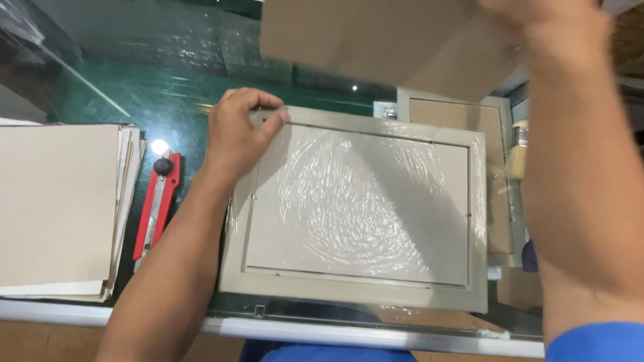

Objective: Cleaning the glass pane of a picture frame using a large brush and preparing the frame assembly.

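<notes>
Here, two hands: left hand on one wrapped frame, right hand lifting one cardboard sheet.

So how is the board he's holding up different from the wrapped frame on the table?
The brown board is lifted in the air by the right hand, while the wrapped frame lies flat on the glass table under the left hand. The board is bare and plain; the frame is covered in shiny clear film and has a raised border round a panel. The board is darker brown, the frame pale beige. Both are flat rectangles.

Left hand on wrapped frame
</notes>
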